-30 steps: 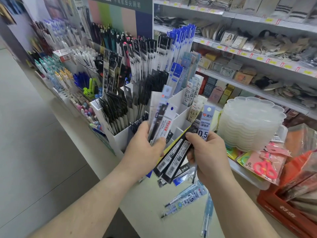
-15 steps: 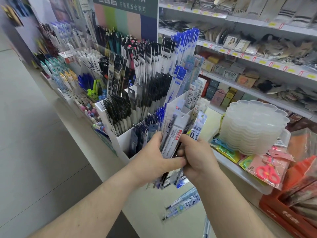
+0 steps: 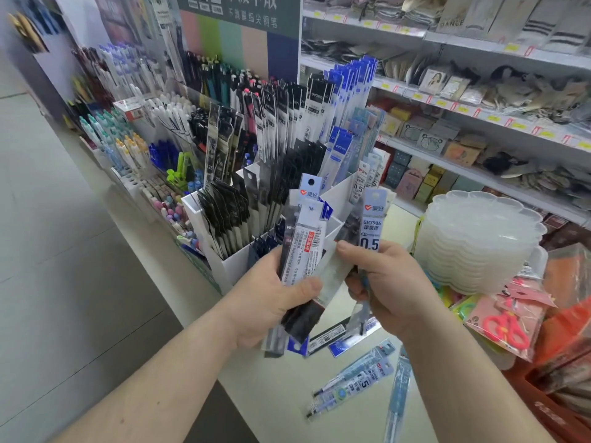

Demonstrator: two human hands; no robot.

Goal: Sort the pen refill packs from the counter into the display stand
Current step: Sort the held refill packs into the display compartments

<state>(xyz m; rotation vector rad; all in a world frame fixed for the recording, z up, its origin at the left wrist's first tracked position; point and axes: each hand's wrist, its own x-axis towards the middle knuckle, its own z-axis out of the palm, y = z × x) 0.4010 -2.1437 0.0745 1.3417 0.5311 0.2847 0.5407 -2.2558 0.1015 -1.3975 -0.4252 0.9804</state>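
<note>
My left hand (image 3: pixel 271 298) grips a fan of several pen refill packs (image 3: pixel 305 251), white and black ones, upright in front of the white display stand (image 3: pixel 236 266). Beside it my right hand (image 3: pixel 390 289) holds a pale blue refill pack (image 3: pixel 371 225) marked 0.5, and its thumb touches a clear pack that slants between both hands. More refill packs (image 3: pixel 355 378) lie loose on the pale counter (image 3: pixel 287 394) below my hands. The stand's compartments hold many black, white and blue packs.
A stack of clear plastic trays (image 3: pixel 479 238) stands on the counter to the right. Pink scissors in a packet (image 3: pixel 508 327) and orange bags (image 3: pixel 569 314) lie beyond it. Shelves of small goods (image 3: pixel 463 129) run behind. Pens fill racks (image 3: pixel 134 148) at the left.
Both hands have drawn together in front of the stand. The black packs have passed from my right hand into the left hand's bunch, and the right hand keeps the blue 0.5 pack.
</note>
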